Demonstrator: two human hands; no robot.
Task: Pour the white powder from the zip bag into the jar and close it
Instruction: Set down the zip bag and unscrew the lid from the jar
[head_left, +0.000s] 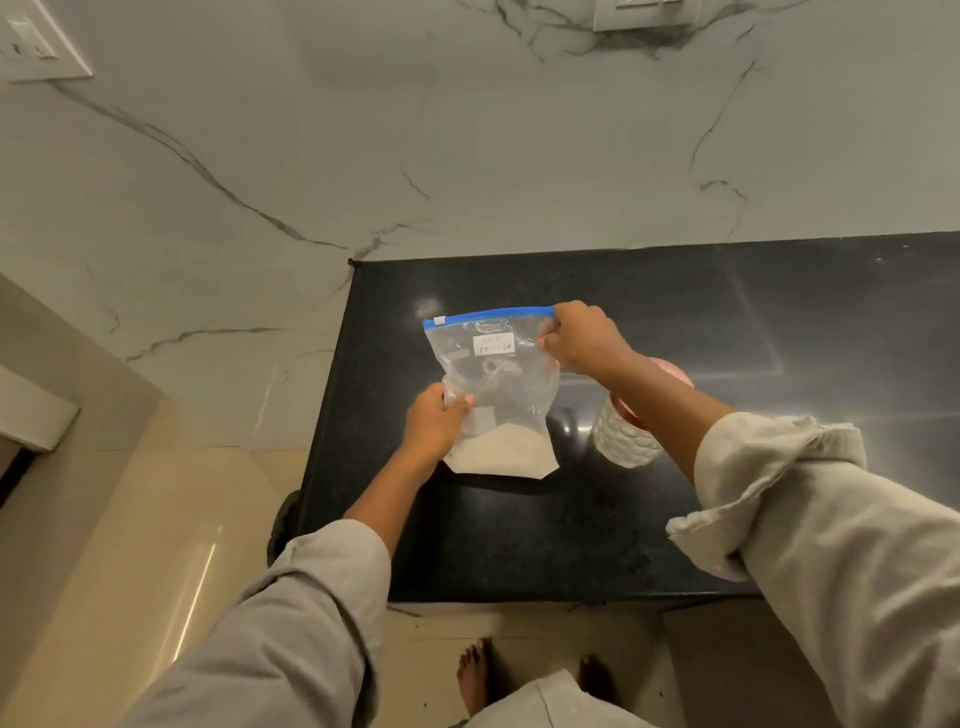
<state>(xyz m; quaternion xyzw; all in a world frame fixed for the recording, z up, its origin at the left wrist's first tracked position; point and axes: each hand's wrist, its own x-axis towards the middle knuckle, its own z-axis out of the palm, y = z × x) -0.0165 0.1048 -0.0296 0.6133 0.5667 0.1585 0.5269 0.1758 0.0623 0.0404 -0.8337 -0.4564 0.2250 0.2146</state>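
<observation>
The zip bag (493, 379) stands upright over the black worktop (519, 545), its bottom edge at or just above the surface, held between both hands; its blue zip strip (488, 315) runs across the top, with the small white slider (439, 320) at the left end, and a white label (493, 344) with handwriting sits just below the strip. The white powder (498, 449) lies settled in the bottom of the bag, well below both sets of fingers. The right hand (582, 343) pinches the bag's upper right corner, its fingers curled round the end of the zip strip, thumb towards the label; the left hand (434, 426) grips the bag's left edge about halfway down, thumb (464, 401) pressed on the near face of the plastic, the other fingers behind it and mostly hidden. The jar (626, 439), white and patterned, stands on the worktop just to the right of the bag, partly hidden behind the right forearm; its pink lid (675, 371) shows above that forearm, and whether it is seated shut cannot be told. Both forearms come from rolled pale sleeves; bare feet (475, 675) show on the floor below the worktop's near edge.
</observation>
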